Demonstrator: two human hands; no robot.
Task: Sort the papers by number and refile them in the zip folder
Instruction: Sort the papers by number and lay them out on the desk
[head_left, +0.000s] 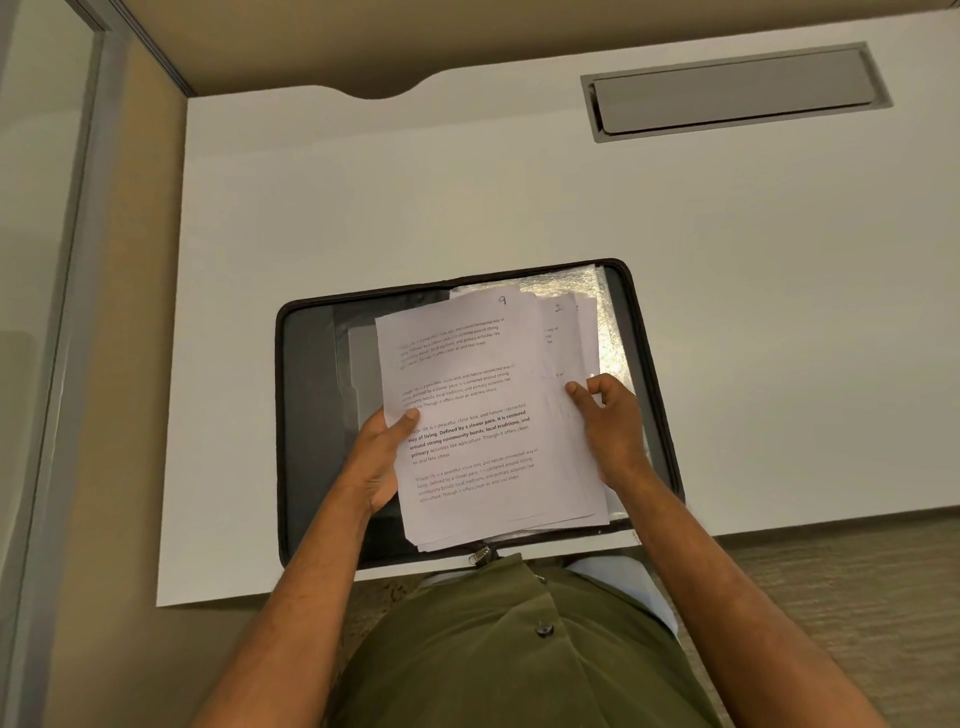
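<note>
Two hands hold a loose stack of printed papers (483, 415) just above an open zip folder (311, 395) that lies flat on a white desk (727, 312), close to its near edge. From the head view, the left hand (379, 457) grips the stack's left edge, thumb on top of the front sheet and the other fingers hidden beneath, while the right hand (608, 426) pinches the right edge, thumb pressed on the fanned sheets behind. The front sheet bears a handwritten 9 at its top; a sheet offset to the right shows another handwritten number, too small to read surely. The folder's zipper pull (480, 555) hangs at the near side, by the person's green shirt (519, 649). A grey cable hatch (737, 93) sits far back on the desk. Sorting appears to be only beginning, since the sheets sit staggered and unordered. To do this step well, the person should probably fan the top corners so each number shows, keep the left-hand grip firm, and peel one sheet at a time with the right, so none slide off.
</note>
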